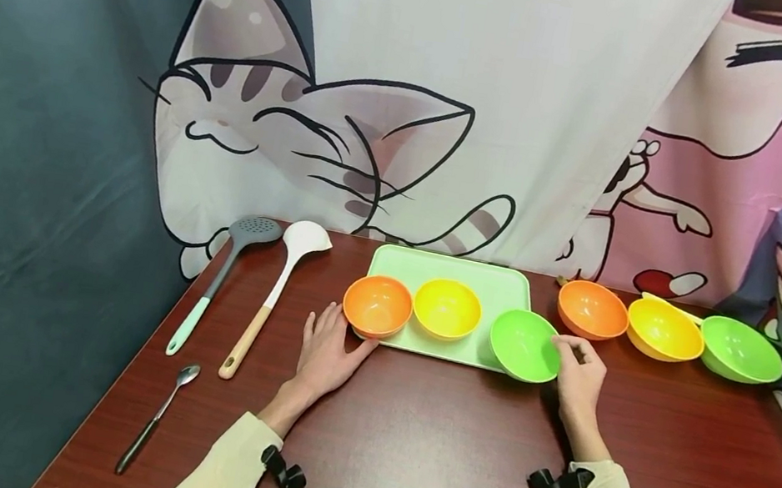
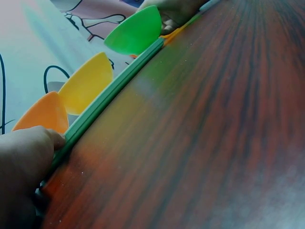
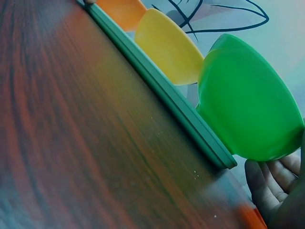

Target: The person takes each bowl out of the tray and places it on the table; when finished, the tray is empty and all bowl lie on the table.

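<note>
Fingers of my right hand curl round the rim of the green bowl, tilted on the right front corner of the pale green tray, while my left hand lies flat and relaxed, thumb touching the orange bowl at the tray's left end.

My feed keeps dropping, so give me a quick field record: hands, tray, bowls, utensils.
left hand: rests flat on the table at the tray's near-left corner, fingers by the orange bowl
right hand: grips the rim of the green bowl, which is tilted at the tray's right edge
tray: pale green, carries the orange bowl and a yellow bowl
spare bowls: orange, yellow, green, in a row right of the tray
utensils: slotted spoon, ladle, spoon, left on the table
</note>
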A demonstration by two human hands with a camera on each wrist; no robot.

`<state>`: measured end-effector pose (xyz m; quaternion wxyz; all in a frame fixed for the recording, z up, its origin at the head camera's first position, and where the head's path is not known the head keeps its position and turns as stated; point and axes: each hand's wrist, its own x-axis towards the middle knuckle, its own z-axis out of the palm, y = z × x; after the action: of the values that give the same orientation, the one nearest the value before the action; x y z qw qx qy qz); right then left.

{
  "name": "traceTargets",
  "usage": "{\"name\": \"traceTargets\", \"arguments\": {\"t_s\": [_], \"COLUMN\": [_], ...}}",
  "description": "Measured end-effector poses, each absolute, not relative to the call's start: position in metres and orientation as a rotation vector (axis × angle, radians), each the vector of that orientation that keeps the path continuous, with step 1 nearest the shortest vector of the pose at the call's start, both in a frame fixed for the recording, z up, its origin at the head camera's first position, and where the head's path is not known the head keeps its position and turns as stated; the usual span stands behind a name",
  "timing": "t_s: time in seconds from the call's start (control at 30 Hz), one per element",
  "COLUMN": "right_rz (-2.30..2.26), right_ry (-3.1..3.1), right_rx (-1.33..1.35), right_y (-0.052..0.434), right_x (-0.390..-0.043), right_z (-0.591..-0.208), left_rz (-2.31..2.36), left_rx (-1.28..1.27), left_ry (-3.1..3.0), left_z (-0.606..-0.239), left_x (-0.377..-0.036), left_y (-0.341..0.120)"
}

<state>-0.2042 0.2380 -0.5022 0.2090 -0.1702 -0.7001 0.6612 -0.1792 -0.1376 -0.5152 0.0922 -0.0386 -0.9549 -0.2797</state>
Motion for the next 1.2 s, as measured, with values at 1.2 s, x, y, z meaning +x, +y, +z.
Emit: {"name": "traceTargets", "arguments": {"t_s": [1.2], "right_rz": [1.955], "right_ry": [-1.735], "right_rx": [-0.605], "right_y": [0.269], "right_x": [-0.191], "right_z": [-0.496], "left_rz": [-0.854], "left_rx": [-0.117], "left_ry": [-2.826], "left_z": [-0.519], "left_x": [-0.181], "left_y": [-0.137]}}
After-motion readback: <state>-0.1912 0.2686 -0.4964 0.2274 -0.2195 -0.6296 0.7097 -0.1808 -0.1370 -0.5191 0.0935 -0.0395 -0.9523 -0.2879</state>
